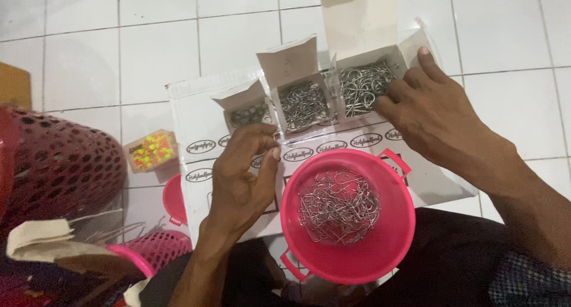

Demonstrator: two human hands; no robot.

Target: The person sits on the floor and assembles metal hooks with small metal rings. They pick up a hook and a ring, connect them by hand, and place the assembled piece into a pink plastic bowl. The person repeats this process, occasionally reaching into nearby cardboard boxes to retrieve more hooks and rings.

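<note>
Fingers [397,96] in one of three hook boxes [364,87], one pink bowl [348,215], possibly another.

Left hand [241,176] sits centre frame, back to the camera, wrist bent, forearm coming up from the bottom edge. Thumb and index fingertips [275,145] are pinched together, other fingers curled loosely into the palm. Right hand [431,114] reaches forward and leftward from the right, forearm entering at the lower right corner. Its palm faces down, fingers bent and spread, thumb stuck out upward. Hands apart, not touching.
</note>
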